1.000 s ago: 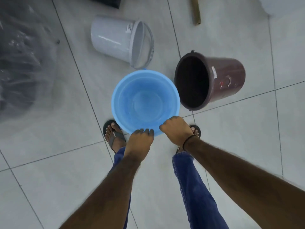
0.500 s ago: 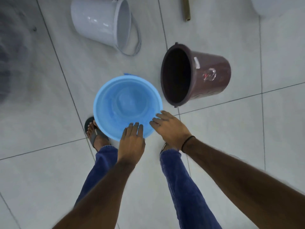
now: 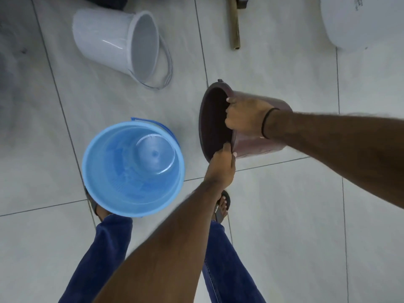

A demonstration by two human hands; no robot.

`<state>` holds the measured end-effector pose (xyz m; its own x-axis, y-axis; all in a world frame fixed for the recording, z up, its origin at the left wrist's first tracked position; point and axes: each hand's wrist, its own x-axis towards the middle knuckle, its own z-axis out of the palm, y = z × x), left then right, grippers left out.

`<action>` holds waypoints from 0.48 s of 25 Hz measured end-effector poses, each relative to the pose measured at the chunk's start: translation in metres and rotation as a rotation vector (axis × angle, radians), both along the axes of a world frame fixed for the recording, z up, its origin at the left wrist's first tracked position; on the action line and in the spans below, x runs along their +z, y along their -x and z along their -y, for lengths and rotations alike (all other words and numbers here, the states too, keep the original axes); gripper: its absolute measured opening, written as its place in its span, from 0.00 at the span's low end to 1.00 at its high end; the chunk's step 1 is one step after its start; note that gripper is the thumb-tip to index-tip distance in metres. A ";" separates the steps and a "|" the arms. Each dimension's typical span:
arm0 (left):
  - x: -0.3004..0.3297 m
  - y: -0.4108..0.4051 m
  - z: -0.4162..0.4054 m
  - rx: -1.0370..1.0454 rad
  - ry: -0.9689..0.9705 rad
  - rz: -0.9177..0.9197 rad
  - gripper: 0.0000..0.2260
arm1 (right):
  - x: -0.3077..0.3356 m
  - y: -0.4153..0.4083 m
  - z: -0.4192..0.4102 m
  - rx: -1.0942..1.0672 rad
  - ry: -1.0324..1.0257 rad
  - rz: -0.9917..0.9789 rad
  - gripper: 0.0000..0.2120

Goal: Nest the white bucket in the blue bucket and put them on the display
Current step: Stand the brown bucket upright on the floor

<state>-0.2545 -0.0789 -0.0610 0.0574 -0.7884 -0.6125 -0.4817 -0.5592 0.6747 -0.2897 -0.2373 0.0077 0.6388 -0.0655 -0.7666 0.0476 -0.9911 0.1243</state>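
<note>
The blue bucket [image 3: 122, 184] stands upright on the tiled floor by my left foot, nothing inside it. The white bucket [image 3: 105, 38] lies on its side at the upper left, mouth toward the right, wire handle resting on the floor. A maroon bucket [image 3: 258, 143] lies on its side to the right of the blue one. My right hand [image 3: 244, 117] grips the upper part of the maroon bucket's rim. My left hand [image 3: 220, 169] holds the lower part of the same rim. Neither hand touches the blue or white bucket.
A brown stick [image 3: 234, 25] lies on the floor at the top. A large white tub [image 3: 360, 22] sits at the top right. Dark wrapped goods [image 3: 11, 51] blur the left edge. My feet in sandals stand just below the blue bucket.
Both hands let go of the blue bucket's near rim and moved right onto the maroon bucket's rim. The blue bucket now stands alone on the floor.
</note>
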 end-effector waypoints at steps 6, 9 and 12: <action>0.047 -0.001 0.020 -0.467 0.282 0.386 0.14 | 0.063 0.062 0.019 -0.381 0.001 0.145 0.05; 0.065 -0.008 0.032 -0.846 0.371 0.556 0.16 | 0.067 0.106 -0.014 -0.693 0.007 0.225 0.08; 0.053 -0.010 0.034 -1.141 0.463 0.663 0.16 | 0.036 0.131 -0.064 -0.980 -0.002 0.214 0.09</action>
